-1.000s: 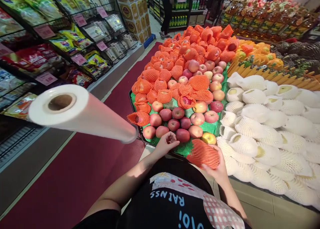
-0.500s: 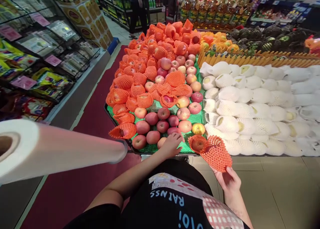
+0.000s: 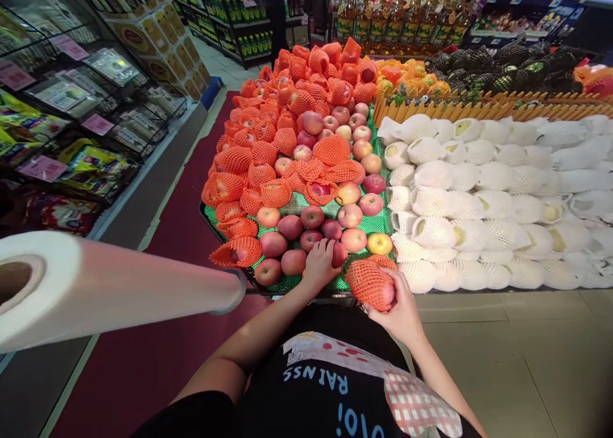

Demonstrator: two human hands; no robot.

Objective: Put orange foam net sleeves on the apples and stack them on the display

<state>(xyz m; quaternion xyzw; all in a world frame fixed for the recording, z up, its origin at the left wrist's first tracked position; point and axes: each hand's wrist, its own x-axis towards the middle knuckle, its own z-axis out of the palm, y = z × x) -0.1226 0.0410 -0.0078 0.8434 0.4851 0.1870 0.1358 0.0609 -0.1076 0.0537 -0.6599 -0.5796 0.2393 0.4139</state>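
Observation:
My left hand (image 3: pixel 320 267) reaches over the front of the apple display, its fingers curled against a red apple (image 3: pixel 340 254) between them and the thumb. In my right hand (image 3: pixel 401 307) is an apple in an orange foam net (image 3: pixel 370 285), gripped at the display's front right edge; the apple's bare end shows near the fingers. Behind the held one, another orange net (image 3: pixel 383 260) is partly hidden. Bare red apples (image 3: pixel 293 262) and a yellowish apple (image 3: pixel 379 243) lie about my hands on green matting (image 3: pixel 378 223).
Netted apples (image 3: pixel 230 189) are heaped at the left and back. White-netted fruit (image 3: pixel 435 234) fills the right side behind a low wooden fence (image 3: pixel 431 109). A large plastic roll (image 3: pixel 119 278) juts in from the left. Shelves (image 3: pixel 96 93) stand left; a person stands at the back.
My right hand has moved left and inward, bringing the orange net, now around an apple, closer to my left hand. My left hand has shifted slightly left and its fingers have curled at an apple.

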